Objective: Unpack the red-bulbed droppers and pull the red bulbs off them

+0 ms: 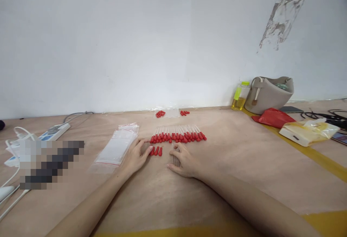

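Both hands are lying flat on the table [233, 157], fingers spread and gripping nothing. The left hand [135, 157] is touching three loose red bulbs [156, 151], and the right hand [182, 161] is resting on what look like bare glass tubes [175, 158]. Just beyond, a row of capped droppers [177, 135] is lying finished, so most seem assembled with three left. Spare bulbs [160, 113] are lying by the wall. No writing on the zip bags [115, 150] is readable.
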`<state>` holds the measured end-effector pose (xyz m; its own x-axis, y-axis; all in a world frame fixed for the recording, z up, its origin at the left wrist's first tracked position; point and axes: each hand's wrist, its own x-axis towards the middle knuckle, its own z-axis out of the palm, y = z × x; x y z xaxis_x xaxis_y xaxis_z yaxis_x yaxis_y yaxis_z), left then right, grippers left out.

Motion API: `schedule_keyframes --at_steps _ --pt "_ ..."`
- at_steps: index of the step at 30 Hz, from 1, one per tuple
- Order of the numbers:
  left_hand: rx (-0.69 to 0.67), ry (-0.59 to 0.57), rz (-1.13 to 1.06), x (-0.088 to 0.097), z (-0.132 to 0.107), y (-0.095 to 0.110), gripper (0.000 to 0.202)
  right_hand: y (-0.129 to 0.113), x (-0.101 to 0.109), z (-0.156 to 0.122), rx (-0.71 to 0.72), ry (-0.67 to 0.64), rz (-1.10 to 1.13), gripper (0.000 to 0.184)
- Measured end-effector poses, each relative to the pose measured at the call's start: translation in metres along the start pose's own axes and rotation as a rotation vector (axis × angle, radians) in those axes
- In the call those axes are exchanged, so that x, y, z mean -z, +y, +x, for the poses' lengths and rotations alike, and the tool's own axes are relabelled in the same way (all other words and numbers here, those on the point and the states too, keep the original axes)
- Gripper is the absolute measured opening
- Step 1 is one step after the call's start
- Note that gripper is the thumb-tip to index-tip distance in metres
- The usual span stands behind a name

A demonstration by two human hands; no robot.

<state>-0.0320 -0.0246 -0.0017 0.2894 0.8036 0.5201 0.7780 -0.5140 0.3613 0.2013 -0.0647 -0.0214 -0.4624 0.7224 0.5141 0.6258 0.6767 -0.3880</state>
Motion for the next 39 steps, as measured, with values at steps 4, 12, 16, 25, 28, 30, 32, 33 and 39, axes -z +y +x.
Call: schedule_keyframes --at_steps 4,12,16,25,28,30,32,33,39 --pt "-0.169 -0.073 0.075 -0.001 0.024 0.018 0.027 0.001 0.003 -0.001 0.011 -0.009 0.01 0.032" --pt "-0.219 -0.253 0.173 -0.021 0.069 0.031 0.025 0.002 0.003 -0.004 -0.035 0.018 -0.016 0.052" --pt "-0.205 -0.219 0.106 -0.027 0.072 0.032 0.022 0.0 0.011 -0.005 -0.101 0.062 -0.028 0.056" --pt "0.09 0.075 -0.26 -0.021 0.034 0.028 0.027 0.01 0.007 -0.007 -0.215 0.264 0.015 0.058" --pt "0.213 -0.004 -0.477 -0.02 0.015 0.025 0.029 0.011 0.01 -0.014 -0.155 0.312 -0.031 0.064" --pt "0.191 -0.051 -0.529 -0.021 0.006 0.027 0.028 0.012 0.015 -0.019 -0.058 0.287 -0.1 0.064" --pt "0.123 -0.056 -0.524 -0.023 -0.002 0.031 0.025 0.015 0.018 -0.023 0.015 0.281 -0.163 0.062" --pt "0.09 -0.059 -0.518 -0.024 -0.004 0.034 0.024 0.016 0.02 -0.024 0.037 0.285 -0.186 0.061" --pt "-0.002 -0.144 -0.484 -0.032 -0.017 0.046 0.022 0.026 0.024 -0.024 0.122 0.226 -0.237 0.04"
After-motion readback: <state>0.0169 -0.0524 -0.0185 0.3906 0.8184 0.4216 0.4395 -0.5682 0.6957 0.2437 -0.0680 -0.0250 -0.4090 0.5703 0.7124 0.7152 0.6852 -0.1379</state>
